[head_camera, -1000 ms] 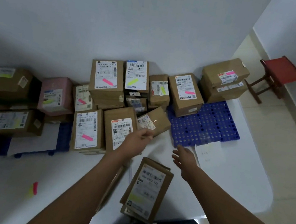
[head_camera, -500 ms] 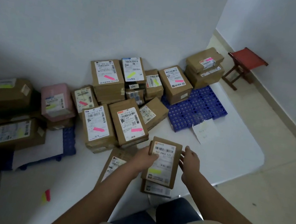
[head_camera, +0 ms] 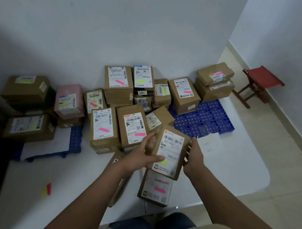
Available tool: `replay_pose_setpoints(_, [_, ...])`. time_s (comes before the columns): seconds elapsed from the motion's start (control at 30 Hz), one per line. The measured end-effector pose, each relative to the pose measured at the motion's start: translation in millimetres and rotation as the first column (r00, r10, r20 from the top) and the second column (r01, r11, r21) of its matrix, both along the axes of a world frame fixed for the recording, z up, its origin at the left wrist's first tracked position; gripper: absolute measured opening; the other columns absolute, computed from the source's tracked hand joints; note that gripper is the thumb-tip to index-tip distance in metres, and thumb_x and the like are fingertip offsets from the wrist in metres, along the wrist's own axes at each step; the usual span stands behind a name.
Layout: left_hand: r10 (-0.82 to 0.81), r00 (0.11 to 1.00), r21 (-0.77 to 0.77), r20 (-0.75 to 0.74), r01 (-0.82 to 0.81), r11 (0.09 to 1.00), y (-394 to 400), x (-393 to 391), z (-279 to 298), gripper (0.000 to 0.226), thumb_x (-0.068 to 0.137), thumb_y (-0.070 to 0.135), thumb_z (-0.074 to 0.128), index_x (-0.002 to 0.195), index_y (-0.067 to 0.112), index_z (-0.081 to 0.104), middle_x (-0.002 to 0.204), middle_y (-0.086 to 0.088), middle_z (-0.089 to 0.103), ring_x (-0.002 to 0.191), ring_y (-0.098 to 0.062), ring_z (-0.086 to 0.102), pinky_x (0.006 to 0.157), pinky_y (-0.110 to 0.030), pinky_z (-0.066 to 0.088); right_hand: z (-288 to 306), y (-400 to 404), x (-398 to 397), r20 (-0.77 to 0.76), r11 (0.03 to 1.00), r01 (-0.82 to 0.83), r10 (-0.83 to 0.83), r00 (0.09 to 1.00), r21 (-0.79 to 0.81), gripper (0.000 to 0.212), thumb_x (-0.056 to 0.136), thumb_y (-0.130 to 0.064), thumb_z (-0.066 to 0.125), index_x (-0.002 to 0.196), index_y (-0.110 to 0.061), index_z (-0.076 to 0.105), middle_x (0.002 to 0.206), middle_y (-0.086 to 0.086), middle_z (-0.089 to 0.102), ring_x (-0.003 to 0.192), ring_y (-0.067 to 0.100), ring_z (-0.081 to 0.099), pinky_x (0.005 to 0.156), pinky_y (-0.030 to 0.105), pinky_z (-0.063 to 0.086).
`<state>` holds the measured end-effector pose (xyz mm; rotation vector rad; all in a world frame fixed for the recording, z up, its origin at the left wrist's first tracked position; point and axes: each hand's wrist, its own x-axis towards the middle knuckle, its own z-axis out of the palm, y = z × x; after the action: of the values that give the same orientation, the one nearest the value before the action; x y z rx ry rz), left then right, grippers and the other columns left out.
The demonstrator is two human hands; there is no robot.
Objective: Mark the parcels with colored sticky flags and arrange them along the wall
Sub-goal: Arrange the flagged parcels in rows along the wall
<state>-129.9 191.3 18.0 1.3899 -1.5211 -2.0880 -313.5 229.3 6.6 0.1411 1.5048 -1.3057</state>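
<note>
A brown parcel (head_camera: 170,151) with a white label and a yellow flag is lifted above the white sheet. My left hand (head_camera: 146,153) grips its left edge, thumb across the label's lower corner. My right hand (head_camera: 193,157) holds its right edge. Below it lies another brown parcel (head_camera: 155,188) carrying a pink flag. Several flagged parcels (head_camera: 119,127) are stacked against the wall behind. A pad of pink and yellow sticky flags (head_camera: 46,190) lies on the sheet at the lower left.
A blue plastic pallet (head_camera: 207,119) sits to the right of the stack, with a paper note (head_camera: 209,144) at its front edge. A red stool (head_camera: 260,82) stands by the right wall. More boxes, one of them pink (head_camera: 69,99), crowd the left. A flat parcel (head_camera: 116,179) lies under my left arm.
Both hands took hold of the yellow-flagged parcel and lifted it off the pink-flagged one, up and toward the stack. The view tilted and shifted left.
</note>
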Motion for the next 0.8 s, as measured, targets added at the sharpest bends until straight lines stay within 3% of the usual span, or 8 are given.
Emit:
replay_pose_setpoints(0.13, [0.191,0.978,0.035,-0.084,-0.189,0.981,-7,13,10,0.083,0.084,0.02,0.077,0.143,0.051,0.027,0.13,-0.003,0.063,0.104,-0.017,0.07,0.08,-0.03,0.059,15,-32,2,-0.035,0.986,-0.161,0.16,0.987,-0.034,0.041,0.102,-0.047,0.04,0.105,-0.015,0.065,0.101,0.002,0.068,0.094,0.015,0.062,0.082,0.032,0.049])
replay_pose_setpoints(0.23, [0.388,0.909,0.076,-0.15,-0.381,0.921,-16,29,14,0.089,0.077,0.028,0.079,0.146,0.046,0.026,0.123,-0.005,0.068,0.104,-0.025,0.071,0.091,-0.045,0.056,26,-58,11,-0.058,0.968,-0.247,0.244,0.968,-0.046,0.044,0.1,-0.048,0.045,0.116,-0.011,0.063,0.108,0.002,0.067,0.099,0.015,0.062,0.088,0.032,0.051])
replay_pose_setpoints(0.3, [0.525,0.82,0.149,-0.227,-0.504,0.851,-22,42,21,0.083,0.076,0.03,0.076,0.145,0.04,0.03,0.122,-0.005,0.07,0.106,-0.026,0.07,0.085,-0.045,0.058,33,-72,22,-0.068,0.949,-0.301,0.296,0.953,-0.096,0.04,0.101,-0.045,0.044,0.118,-0.013,0.06,0.109,0.003,0.064,0.093,0.013,0.06,0.075,0.027,0.049])
replay_pose_setpoints(0.37, [0.623,0.726,0.204,-0.291,-0.59,0.782,-26,58,26,0.072,0.079,0.034,0.071,0.143,0.034,0.037,0.122,-0.005,0.07,0.106,-0.024,0.07,0.074,-0.039,0.06,39,-85,33,-0.097,0.935,-0.338,0.328,0.94,-0.109,0.041,0.101,-0.044,0.044,0.124,-0.013,0.059,0.118,0.004,0.064,0.094,0.012,0.059,0.075,0.028,0.047])
replay_pose_setpoints(0.5, [0.762,0.564,0.257,-0.316,-0.723,0.642,-43,100,29,0.065,0.084,0.047,0.067,0.143,0.027,0.046,0.131,-0.007,0.065,0.12,-0.027,0.062,0.103,-0.05,0.048,52,-107,64,-0.165,0.906,-0.412,0.393,0.905,-0.101,0.038,0.104,-0.04,0.041,0.115,-0.011,0.062,0.114,0.007,0.066,0.085,0.014,0.06,0.069,0.027,0.043])
replay_pose_setpoints(0.63, [0.864,0.37,0.382,-0.34,-0.785,0.487,-65,139,32,0.044,0.092,0.048,0.059,0.128,0.023,0.06,0.125,-0.009,0.068,0.119,-0.03,0.061,0.105,-0.053,0.044,57,-132,97,-0.173,0.89,-0.443,0.422,0.89,-0.108,0.035,0.102,-0.042,0.043,0.113,-0.015,0.064,0.116,0.011,0.066,0.1,0.021,0.062,0.08,0.029,0.046])
replay_pose_setpoints(0.7, [0.91,0.257,0.435,-0.325,-0.814,0.385,-77,162,30,0.037,0.093,0.045,0.06,0.123,0.023,0.061,0.123,-0.008,0.068,0.116,-0.028,0.062,0.105,-0.049,0.046,59,-147,115,-0.171,0.88,-0.459,0.437,0.883,-0.121,0.037,0.103,-0.04,0.044,0.117,-0.013,0.063,0.1,0.008,0.065,0.085,0.016,0.059,0.076,0.027,0.045])
replay_pose_setpoints(0.8, [0.95,0.124,0.435,-0.286,-0.867,0.244,-95,199,24,0.05,0.089,0.043,0.067,0.133,0.022,0.053,0.126,-0.007,0.066,0.117,-0.026,0.062,0.103,-0.046,0.049,65,-170,148,-0.18,0.877,-0.463,0.438,0.881,-0.133,0.031,0.103,-0.037,0.044,0.112,-0.013,0.063,0.095,0.002,0.062,0.07,0.009,0.052,0.064,0.023,0.041])
